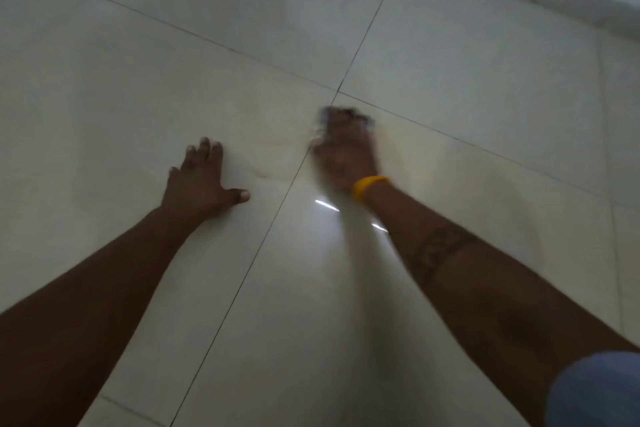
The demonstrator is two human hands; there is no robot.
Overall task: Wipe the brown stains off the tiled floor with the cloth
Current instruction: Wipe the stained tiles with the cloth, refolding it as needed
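Left hand (201, 177): it lies flat on the tiled floor (450, 62), fingers straight and spread, the grip is open and holds nothing.
Right hand (346, 152): blurred; it rests on the cloth (341, 113) on the floor, and I cannot tell if the grip is closed around it.
Cloth: dark, mostly hidden under the right hand, just below the crossing of the tile joints.
Stains (273, 163): faint brownish marks between the two hands.
Wristband (367, 186): yellow, on the right wrist.

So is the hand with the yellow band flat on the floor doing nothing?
No, the right hand with the yellow wristband is blurred, on a dark cloth.
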